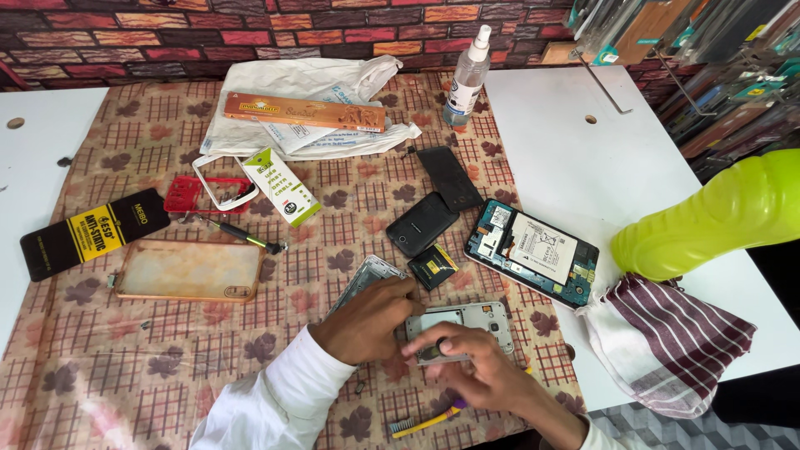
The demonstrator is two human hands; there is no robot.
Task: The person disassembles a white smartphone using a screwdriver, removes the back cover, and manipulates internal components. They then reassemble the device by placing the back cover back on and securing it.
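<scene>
**Both hands on opened silver phone, lower centre of cloth**

Left hand [367, 321] is curled, fingers pressing the left end of the silver phone body [467, 321]; it also rests over a thin silver frame [367, 275] lying tilted just beside. Right hand [479, 371] is closed in a pinch on the phone's lower edge, fingertips [446, 343] on a small dark part there; too small to tell what it is. Phone lies flat on the patterned cloth [108, 367], back open.

Nearby: small battery [433, 267] just above the left hand, black phone [421, 223] above that, opened tablet [533, 250] with white battery to the right, toothbrush [425, 419] below the hands. Screwdriver [242, 233] and clear phone case [190, 271] well to the left. Green bottle [717, 217] and striped rag [667, 342] at right.
</scene>
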